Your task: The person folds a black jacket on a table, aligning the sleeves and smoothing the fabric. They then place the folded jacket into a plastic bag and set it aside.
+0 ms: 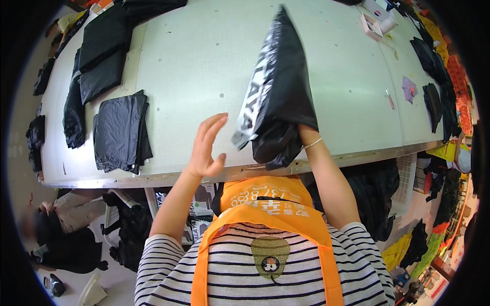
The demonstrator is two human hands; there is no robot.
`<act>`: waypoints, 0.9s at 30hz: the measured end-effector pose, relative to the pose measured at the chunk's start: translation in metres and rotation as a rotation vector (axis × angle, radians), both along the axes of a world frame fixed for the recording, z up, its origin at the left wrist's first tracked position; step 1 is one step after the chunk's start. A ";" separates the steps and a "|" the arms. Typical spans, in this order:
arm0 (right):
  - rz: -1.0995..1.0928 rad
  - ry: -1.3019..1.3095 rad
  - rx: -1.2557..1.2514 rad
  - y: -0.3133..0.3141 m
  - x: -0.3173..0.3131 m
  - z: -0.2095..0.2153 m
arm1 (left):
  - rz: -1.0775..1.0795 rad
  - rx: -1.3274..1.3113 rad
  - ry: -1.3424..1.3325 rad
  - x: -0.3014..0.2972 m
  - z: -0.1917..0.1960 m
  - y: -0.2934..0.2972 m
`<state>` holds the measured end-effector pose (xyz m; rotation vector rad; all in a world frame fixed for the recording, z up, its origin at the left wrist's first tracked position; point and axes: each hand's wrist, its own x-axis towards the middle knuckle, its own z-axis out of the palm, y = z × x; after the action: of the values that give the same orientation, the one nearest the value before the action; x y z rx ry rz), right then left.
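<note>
A black bag [288, 76] with a shiny pale strip and large print along one side stands up over the table, its narrow tip pointing away from me. Bunched black material [277, 145] hangs at its near end. My right hand is inside or behind this material. Only its wrist [310, 138], with a thin bracelet, shows, and the bag is held up by that hand alone. To the left of the bag my left hand [207, 148] is open above the table's near edge, thumb apart from the fingers, touching nothing.
The pale table [184, 76] carries a stack of folded black pieces [121, 131] at left and larger black bundles [104, 51] behind it. A small white box [371, 26], a purple scrap [409, 89] and a thin pen-like object [390, 99] lie right. A person [61, 234] is at lower left.
</note>
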<state>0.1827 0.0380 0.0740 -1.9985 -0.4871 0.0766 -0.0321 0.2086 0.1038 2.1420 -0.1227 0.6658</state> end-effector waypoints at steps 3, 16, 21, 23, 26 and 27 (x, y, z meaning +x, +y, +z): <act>-0.034 0.024 0.076 0.004 0.012 0.003 | 0.098 -0.022 0.138 0.007 -0.037 -0.008; -0.133 -0.145 0.193 0.023 0.030 -0.010 | 0.243 -0.559 0.413 0.020 -0.066 -0.086; 0.303 -0.170 -0.177 0.049 0.019 0.006 | 0.349 -1.319 0.525 0.032 -0.077 -0.116; 0.490 0.116 -0.537 0.065 0.008 0.042 | 0.379 -1.579 0.479 0.046 -0.052 -0.122; 0.629 -0.367 -0.576 0.044 -0.037 0.085 | 0.238 -1.784 0.316 0.045 -0.065 -0.102; 0.678 -0.507 -0.305 0.031 -0.048 0.087 | 0.250 -1.736 0.285 0.047 -0.062 -0.096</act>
<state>0.1348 0.0690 0.1609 -2.0535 -1.5453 0.0628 0.0153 0.1128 0.0418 0.5220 0.6600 0.3019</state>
